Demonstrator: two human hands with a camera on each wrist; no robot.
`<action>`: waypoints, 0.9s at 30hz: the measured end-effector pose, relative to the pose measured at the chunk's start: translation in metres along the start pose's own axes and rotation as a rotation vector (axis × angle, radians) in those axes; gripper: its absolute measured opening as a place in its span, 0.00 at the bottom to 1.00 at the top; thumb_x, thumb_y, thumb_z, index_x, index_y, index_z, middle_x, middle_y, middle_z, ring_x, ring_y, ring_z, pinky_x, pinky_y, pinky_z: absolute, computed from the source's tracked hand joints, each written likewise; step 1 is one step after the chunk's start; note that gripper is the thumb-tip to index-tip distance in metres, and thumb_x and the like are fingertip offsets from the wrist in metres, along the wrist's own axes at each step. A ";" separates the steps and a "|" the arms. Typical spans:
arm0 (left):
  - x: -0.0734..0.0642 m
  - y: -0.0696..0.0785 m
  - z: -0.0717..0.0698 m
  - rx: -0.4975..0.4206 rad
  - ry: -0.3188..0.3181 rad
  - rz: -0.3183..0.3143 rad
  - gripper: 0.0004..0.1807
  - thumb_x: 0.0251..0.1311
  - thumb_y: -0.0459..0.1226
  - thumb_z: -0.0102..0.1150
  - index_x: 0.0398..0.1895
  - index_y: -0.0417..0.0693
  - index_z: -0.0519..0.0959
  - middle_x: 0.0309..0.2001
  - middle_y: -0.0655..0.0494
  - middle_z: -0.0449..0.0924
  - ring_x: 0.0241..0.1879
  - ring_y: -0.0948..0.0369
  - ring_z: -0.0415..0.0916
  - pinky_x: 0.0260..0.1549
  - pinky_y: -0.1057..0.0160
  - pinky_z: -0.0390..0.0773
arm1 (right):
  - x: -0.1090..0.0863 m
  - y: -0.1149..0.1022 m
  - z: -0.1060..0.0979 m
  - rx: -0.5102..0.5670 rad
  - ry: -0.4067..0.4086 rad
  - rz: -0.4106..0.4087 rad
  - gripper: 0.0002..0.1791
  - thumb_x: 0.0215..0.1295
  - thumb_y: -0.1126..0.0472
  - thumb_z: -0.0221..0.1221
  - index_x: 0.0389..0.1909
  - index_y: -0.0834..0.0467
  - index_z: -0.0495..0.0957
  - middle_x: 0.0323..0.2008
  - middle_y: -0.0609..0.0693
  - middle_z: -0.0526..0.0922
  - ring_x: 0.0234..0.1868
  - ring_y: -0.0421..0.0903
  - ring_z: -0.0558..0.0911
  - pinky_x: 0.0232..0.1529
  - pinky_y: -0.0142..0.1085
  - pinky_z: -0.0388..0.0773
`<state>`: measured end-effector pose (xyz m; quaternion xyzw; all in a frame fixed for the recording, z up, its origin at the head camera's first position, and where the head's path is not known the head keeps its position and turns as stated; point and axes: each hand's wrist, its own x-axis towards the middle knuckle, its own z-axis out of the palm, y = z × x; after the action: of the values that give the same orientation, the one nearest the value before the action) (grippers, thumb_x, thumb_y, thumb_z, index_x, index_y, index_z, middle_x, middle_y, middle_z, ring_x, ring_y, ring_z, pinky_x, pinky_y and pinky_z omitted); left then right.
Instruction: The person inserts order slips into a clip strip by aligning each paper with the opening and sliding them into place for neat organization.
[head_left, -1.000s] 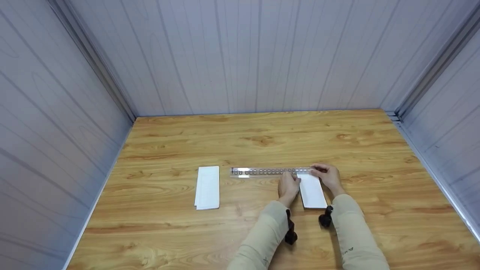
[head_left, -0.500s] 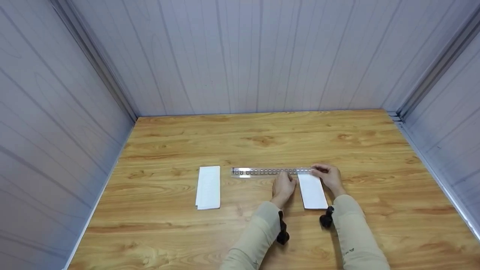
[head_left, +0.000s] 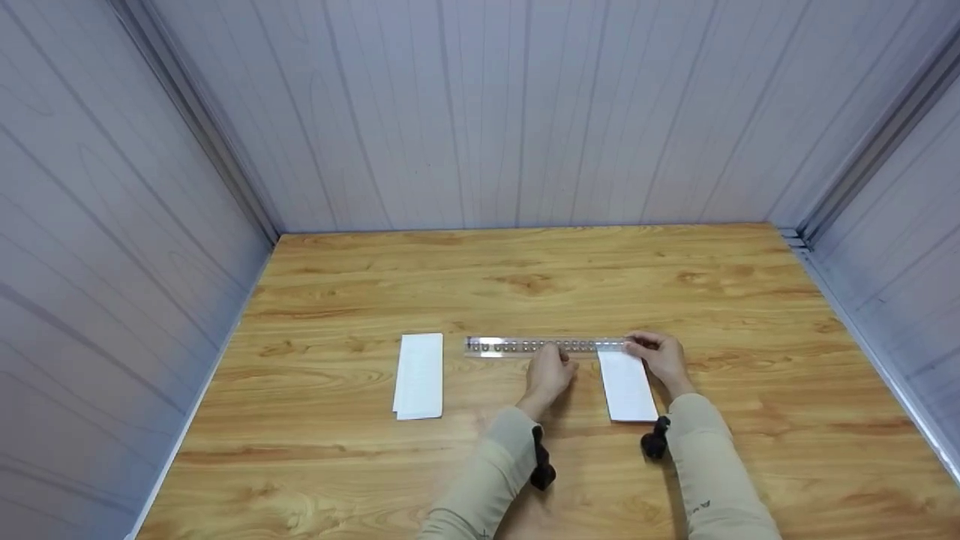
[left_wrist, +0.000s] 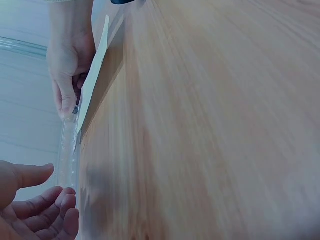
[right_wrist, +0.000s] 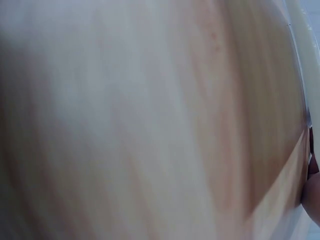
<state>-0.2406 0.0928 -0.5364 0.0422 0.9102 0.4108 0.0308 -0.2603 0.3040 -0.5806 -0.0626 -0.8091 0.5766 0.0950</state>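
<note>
R hand (head_left: 664,360) pinches the R end of the clear strip (head_left: 517,346) right where the white sheet (head_left: 628,386) meets it, prob. b/c a grip there keeps strip & sheet together w/ one hand. Sheet runs from the strip back toward the person, a bit slanted; L wrist view shows a shadow under its edge, so it's prob. partly up off the table (head_left: 330,450), maybe b/c of that grip. L hand (head_left: 549,373) is at the strip's near edge, approx. mid-length, thumb apart from loosely bent fingers, no grip seen; handy spot for steadying the strip's long free part, which could otherwise swing about the R-hand pinch. Overlapping papers (head_left: 420,376) lie past the strip's L end, well apart from the sheet, prob. so they don't get caught under either hand. R wrist view's blurred & mostly table, so can't tell if the strip sits over or under the sheet.
</note>
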 end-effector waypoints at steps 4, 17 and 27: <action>0.001 -0.005 -0.008 -0.004 -0.005 0.035 0.06 0.48 0.33 0.62 0.25 0.39 0.76 0.23 0.55 0.75 0.23 0.61 0.71 0.24 0.66 0.70 | 0.000 0.000 -0.001 -0.010 0.000 0.011 0.13 0.48 0.70 0.63 0.36 0.71 0.78 0.33 0.56 0.81 0.30 0.33 0.74 0.31 0.23 0.70; 0.005 -0.032 -0.033 -0.092 -0.023 0.101 0.11 0.53 0.34 0.59 0.36 0.35 0.76 0.26 0.56 0.72 0.26 0.64 0.69 0.26 0.69 0.70 | 0.001 0.001 -0.001 -0.074 -0.007 -0.002 0.13 0.49 0.69 0.62 0.37 0.70 0.78 0.35 0.60 0.80 0.31 0.33 0.74 0.32 0.23 0.69; 0.006 -0.055 -0.054 -0.139 0.062 0.161 0.15 0.55 0.36 0.57 0.40 0.33 0.74 0.30 0.52 0.75 0.29 0.60 0.72 0.30 0.66 0.72 | 0.001 0.002 -0.001 -0.100 0.020 -0.032 0.11 0.48 0.70 0.63 0.35 0.69 0.79 0.33 0.58 0.81 0.30 0.33 0.74 0.31 0.23 0.69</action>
<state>-0.2540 0.0169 -0.5417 0.1003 0.8738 0.4751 -0.0276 -0.2609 0.3061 -0.5823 -0.0602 -0.8369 0.5330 0.1092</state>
